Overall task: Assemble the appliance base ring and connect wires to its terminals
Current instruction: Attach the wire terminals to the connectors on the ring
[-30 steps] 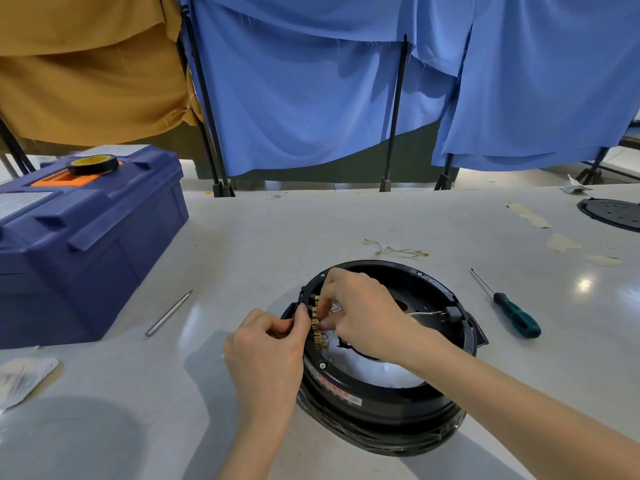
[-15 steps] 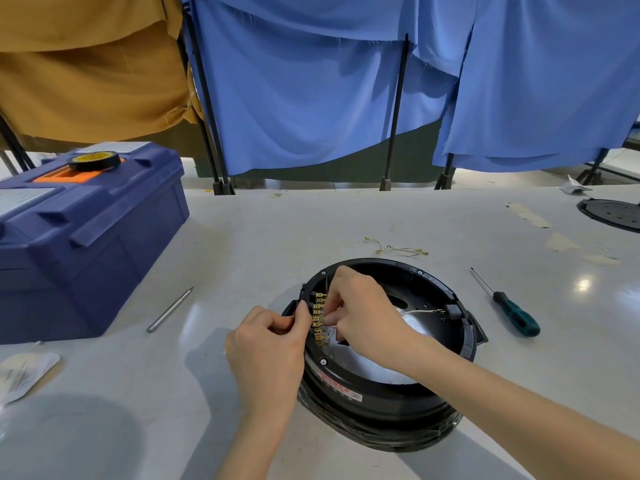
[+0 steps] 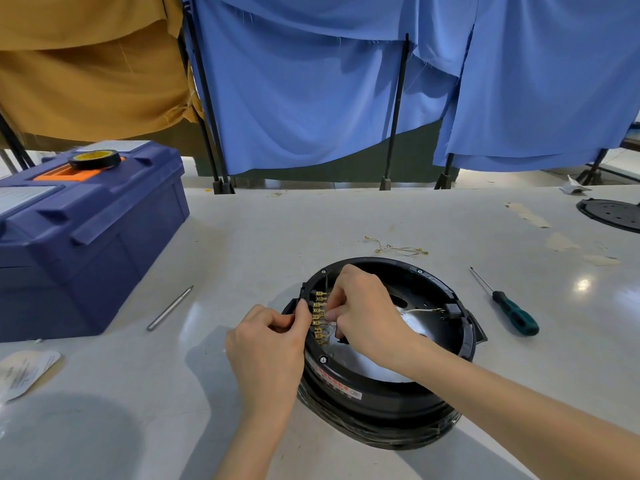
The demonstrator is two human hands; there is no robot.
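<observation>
workshop: toolbox (image 3: 90, 237), screwdriver (image 3: 512, 311), worktable (image 3: 277, 220)

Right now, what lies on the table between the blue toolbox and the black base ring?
In the head view, only a slim silver metal rod on the white tabletop.

A black, round appliance base ring (image 3: 391, 386) lies flat on the near middle of the surface, its open side facing up and a pale surface showing through its centre. Its near outer wall carries a red-and-white label, and small screws sit along its top rim. On the inner left wall a vertical row of brass terminals (image 3: 319, 315) stands one above another, their tabs pointing right into the opening. Thin pale wires (image 3: 420, 310) run across the inside toward a small black block on the right wall. Just beyond the ring's far edge, loose thin wires with brass ends (image 3: 401, 249) lie in a tangle.
</observation>
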